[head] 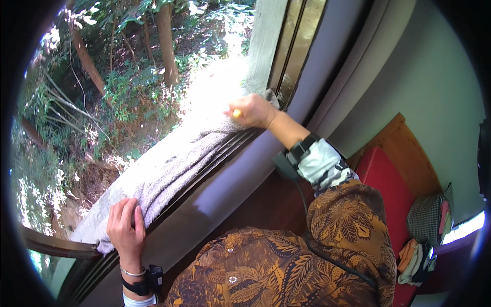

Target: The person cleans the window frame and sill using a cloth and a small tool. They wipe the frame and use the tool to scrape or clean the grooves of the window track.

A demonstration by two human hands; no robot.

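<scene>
A greyish towel (pixel 174 188) lies bunched lengthwise along the concrete window sill (pixel 105 201), beside the dark sliding-window track (pixel 203 169). At its near end, my left hand (pixel 124 226) holds the cloth down, fingers bent over it and thumb apart. My right hand (pixel 253 110) is closed in a fist at the far end, by the corner of the window opening. From that fist sticks the yellow end of a thin handle (pixel 237 113); the rest is hidden by my fingers. Part of the towel shows behind and below the fist. Strong sunlight washes out the sill there.
A window frame edge (pixel 61 245) juts in at lower left. Glass panes (pixel 297 42) and a curtain (pixel 356 73) stand on the right. Trees (pixel 167 46) grow outside. A black cable (pixel 337 263) crosses my patterned shirt. Folded clothes (pixel 412 261) lie on a red surface (pixel 387 192).
</scene>
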